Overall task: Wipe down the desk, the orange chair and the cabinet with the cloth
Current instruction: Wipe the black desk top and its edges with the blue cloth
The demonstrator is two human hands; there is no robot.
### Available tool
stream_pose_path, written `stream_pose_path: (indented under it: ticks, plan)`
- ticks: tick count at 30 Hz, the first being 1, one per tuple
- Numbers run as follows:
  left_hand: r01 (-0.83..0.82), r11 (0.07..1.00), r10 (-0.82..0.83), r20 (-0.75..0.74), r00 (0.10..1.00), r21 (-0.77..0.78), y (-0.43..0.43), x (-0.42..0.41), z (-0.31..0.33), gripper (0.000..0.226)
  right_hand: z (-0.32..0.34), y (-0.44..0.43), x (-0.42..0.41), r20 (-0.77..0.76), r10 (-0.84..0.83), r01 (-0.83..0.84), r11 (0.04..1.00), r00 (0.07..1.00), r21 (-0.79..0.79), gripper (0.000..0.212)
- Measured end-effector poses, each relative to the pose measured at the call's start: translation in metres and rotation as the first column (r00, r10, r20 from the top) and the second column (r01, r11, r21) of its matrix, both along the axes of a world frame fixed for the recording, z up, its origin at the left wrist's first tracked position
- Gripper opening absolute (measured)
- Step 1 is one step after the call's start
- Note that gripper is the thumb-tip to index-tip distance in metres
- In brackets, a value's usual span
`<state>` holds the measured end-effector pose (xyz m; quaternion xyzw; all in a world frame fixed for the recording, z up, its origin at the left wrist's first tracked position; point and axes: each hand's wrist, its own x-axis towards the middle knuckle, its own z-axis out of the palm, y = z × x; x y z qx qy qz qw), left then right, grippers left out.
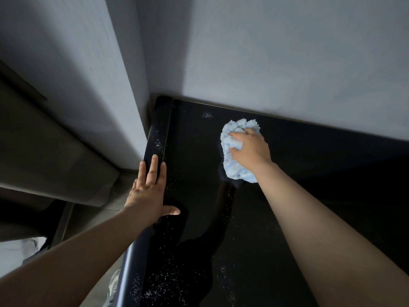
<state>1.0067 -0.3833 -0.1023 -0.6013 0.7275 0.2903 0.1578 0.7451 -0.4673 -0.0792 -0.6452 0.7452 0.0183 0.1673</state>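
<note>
A glossy black top (309,173), the desk or the cabinet, I cannot tell which, fills the lower right of the head view and butts against the wall. White specks of dust dot its left half. A fluffy light blue cloth (232,151) lies bunched on it near the back. My right hand (250,149) holds the cloth from above, fingers curled into it, pressing it onto the surface. My left hand (148,189) rests flat on the rounded left edge of the top, fingers straight and thumb spread onto the surface.
A pale grey wall (265,52) runs along the back and forms a corner at the left (88,74). A tiled floor (44,151) lies left of the top, with a shoe (114,284) low beside its edge.
</note>
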Motion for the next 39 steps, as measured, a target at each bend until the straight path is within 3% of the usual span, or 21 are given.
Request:
stream_pose_path:
  ticks: [24, 39]
  plan:
    - [0.026, 1.0, -0.026, 0.009, 1.0, -0.003, -0.001, 0.002, -0.003, 0.133, -0.004, 0.087, 0.011, 0.025, -0.052, 0.052, 0.999, 0.998, -0.003, 0.048]
    - [-0.018, 1.0, 0.016, -0.065, 0.998, -0.018, 0.002, 0.004, 0.0, 0.131, -0.005, 0.135, 0.019, 0.004, -0.079, 0.079, 0.996, 0.997, 0.042, 0.052]
